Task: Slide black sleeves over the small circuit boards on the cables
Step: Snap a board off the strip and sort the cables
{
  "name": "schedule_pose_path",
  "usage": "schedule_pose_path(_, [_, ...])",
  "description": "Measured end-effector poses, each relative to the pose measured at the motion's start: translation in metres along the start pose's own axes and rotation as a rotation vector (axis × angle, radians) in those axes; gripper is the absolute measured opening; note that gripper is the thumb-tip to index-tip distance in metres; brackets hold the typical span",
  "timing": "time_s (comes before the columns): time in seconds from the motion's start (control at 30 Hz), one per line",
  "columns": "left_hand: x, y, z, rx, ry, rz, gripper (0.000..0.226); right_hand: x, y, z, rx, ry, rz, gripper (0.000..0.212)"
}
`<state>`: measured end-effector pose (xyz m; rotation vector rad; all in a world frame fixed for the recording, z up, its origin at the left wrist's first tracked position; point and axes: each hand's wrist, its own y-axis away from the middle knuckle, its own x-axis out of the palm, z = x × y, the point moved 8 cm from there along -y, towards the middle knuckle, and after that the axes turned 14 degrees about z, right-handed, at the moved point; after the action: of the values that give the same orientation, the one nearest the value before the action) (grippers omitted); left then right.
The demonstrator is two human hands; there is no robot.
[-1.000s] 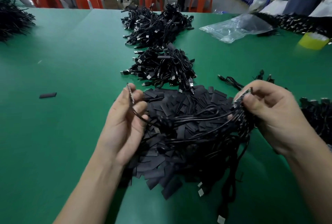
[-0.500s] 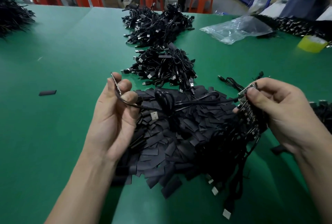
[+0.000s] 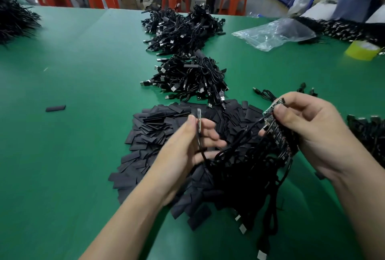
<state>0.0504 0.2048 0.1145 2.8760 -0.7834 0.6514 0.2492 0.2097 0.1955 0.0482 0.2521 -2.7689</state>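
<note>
Currently: one cable (image 3: 199,134) is held apart from the bunch; no sleeve is in either hand yet.
Left hand (image 3: 187,145): closed on that cable, which is pinched between thumb and fingers just below its blurred tip.
Right hand (image 3: 308,134): closed round the bunch of circuit boards (image 3: 275,128), with the top board sticking out at 11 o'clock of the fist.
Sleeves (image 3: 158,130): piled loose on the worktop (image 3: 83,72) under both hands; the uncovered part lies at 9 o'clock of the left hand.
Bundles (image 3: 187,76): stacked at 12 o'clock, probably finished stock.
Step, done well: the lead should be fully untangled first. One sleeve is then squeezed open, fed over the thin end and run down to the board, which is kept in line so its corners are not snagged.
Risk: neighbouring leads may be dragged out.
</note>
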Motion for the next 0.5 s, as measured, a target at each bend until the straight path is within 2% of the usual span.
schedule_pose_path(0.07, [0.012, -0.004, 0.016, -0.184, -0.052, 0.083, 0.09, 0.0, -0.001, -0.002, -0.006, -0.014, -0.002, 0.031])
schedule_pose_path(0.1, [0.013, -0.004, 0.024, -0.243, -0.084, 0.114, 0.099, -0.001, -0.001, -0.004, -0.004, -0.028, -0.013, 0.028])
schedule_pose_path(0.17, [0.01, -0.001, 0.03, -0.228, -0.138, 0.185, 0.103, -0.009, 0.0, -0.01, 0.026, -0.034, -0.066, 0.039])
schedule_pose_path(0.23, [0.011, 0.007, 0.027, -0.177, -0.104, 0.269, 0.094, -0.019, 0.003, -0.016, 0.062, -0.03, -0.135, 0.054])
schedule_pose_path(0.27, [0.011, 0.011, 0.025, -0.158, -0.102, 0.295, 0.089, -0.022, 0.005, -0.016, 0.072, -0.035, -0.157, 0.054])
schedule_pose_path(0.33, [0.011, 0.015, 0.02, -0.141, -0.179, 0.294, 0.079, -0.027, 0.008, -0.017, 0.077, -0.049, -0.198, 0.042])
schedule_pose_path(0.43, [0.012, 0.017, 0.013, -0.159, -0.387, 0.262, 0.041, -0.029, 0.008, -0.018, 0.081, -0.061, -0.227, 0.015])
schedule_pose_path(0.5, [0.01, 0.018, 0.011, -0.178, -0.44, 0.221, 0.041, -0.032, 0.008, -0.019, 0.092, -0.047, -0.254, 0.002])
